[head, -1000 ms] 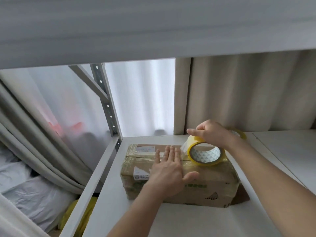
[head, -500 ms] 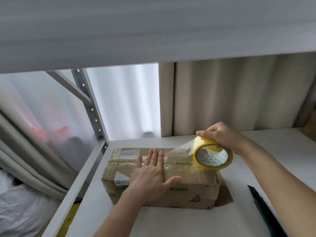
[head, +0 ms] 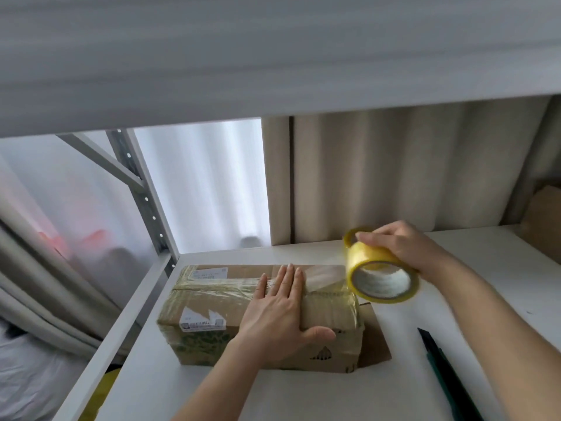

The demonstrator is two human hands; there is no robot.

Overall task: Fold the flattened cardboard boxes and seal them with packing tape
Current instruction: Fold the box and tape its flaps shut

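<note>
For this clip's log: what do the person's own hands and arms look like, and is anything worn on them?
Both are bare. The left hand and its forearm show no glove, sleeve, watch or ring in the part that is visible. The right hand and forearm are likewise uncovered, with no sleeve, bracelet or glove in view. Fingernails look short and unpainted. Neither arm shows above the forearm, so any sleeve higher up cannot be judged.

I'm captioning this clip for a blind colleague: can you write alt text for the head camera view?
A person's left hand presses flat on a cardboard box on a white shelf, while the right hand grips a yellow tape roll past the box's right end, clear tape stretched between them. A dark tool lies to the right.
</note>
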